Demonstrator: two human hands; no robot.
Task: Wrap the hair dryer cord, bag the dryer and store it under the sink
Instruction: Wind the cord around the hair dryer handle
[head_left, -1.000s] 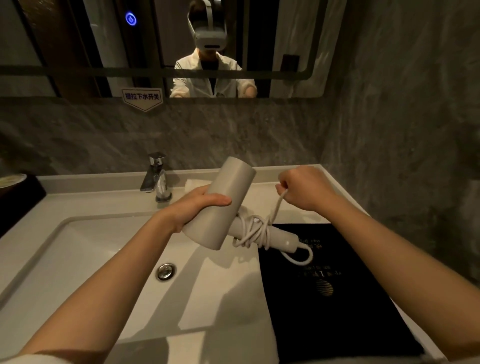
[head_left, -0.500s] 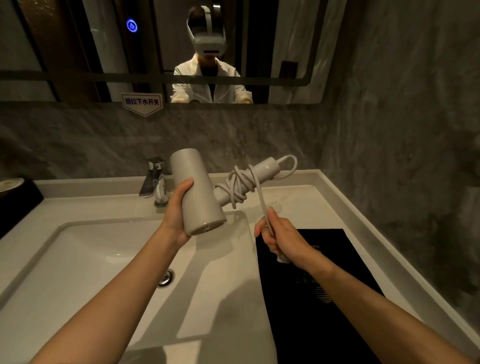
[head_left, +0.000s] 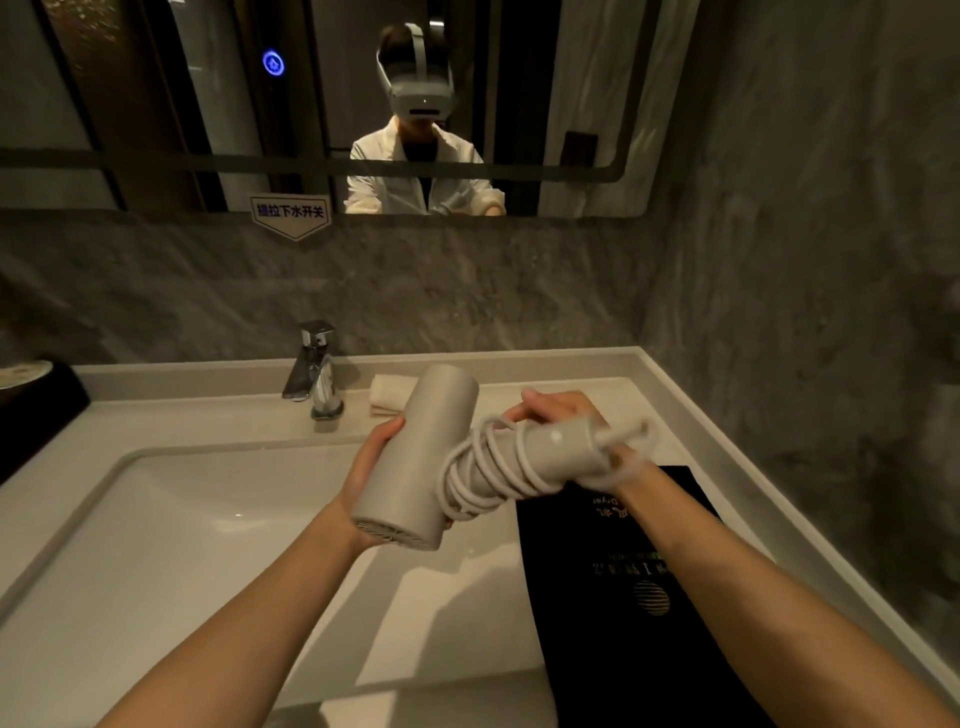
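Observation:
A pale grey hair dryer (head_left: 415, 457) is held over the right side of the sink, its barrel gripped by my left hand (head_left: 371, 467). Its handle points right, with the white cord (head_left: 485, 470) coiled around it in several loops. My right hand (head_left: 558, 410) is behind the handle, fingers closed on the cord, and a loop of cord hangs over my right wrist. A black dryer bag (head_left: 639, 597) with gold print lies flat on the counter at the right, under my right forearm.
A white sink basin (head_left: 156, 519) fills the left and middle, with a chrome faucet (head_left: 314, 369) behind it. A folded cloth (head_left: 387, 395) lies beside the faucet. A dark object (head_left: 36, 410) sits at the far left. Stone walls stand behind and to the right.
The dryer tilted so its handle points right and lower. My right hand went from below the handle up behind it, carrying the cord around. More loops lie on the handle.

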